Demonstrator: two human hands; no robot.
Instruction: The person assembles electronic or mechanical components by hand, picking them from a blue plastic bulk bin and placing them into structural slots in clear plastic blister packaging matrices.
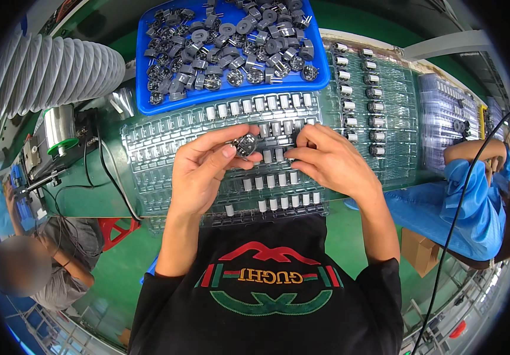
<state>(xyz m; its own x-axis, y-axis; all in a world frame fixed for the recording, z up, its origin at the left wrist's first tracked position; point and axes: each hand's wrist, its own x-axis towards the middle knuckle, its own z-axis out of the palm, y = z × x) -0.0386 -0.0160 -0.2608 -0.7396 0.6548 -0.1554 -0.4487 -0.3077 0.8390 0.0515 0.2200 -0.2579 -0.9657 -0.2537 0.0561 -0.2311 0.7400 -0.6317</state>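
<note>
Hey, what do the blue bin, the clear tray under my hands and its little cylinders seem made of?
Blue bin: probably plastic, smooth and evenly coloured, with rounded corners. Clear tray: likely thin, shiny plastic; the green table shows through. Cylinders: perhaps metal, given their silvery look, though that's uncertain.

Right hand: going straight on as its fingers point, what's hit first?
Probably the silver cylinders in the clear tray, just ahead of the right hand; depth is unclear, it may pass above.

Left hand [200, 168] holding a round dark part [246, 145], right hand [335, 161] reaching over the clear tray [166, 188] near its right edge
</note>
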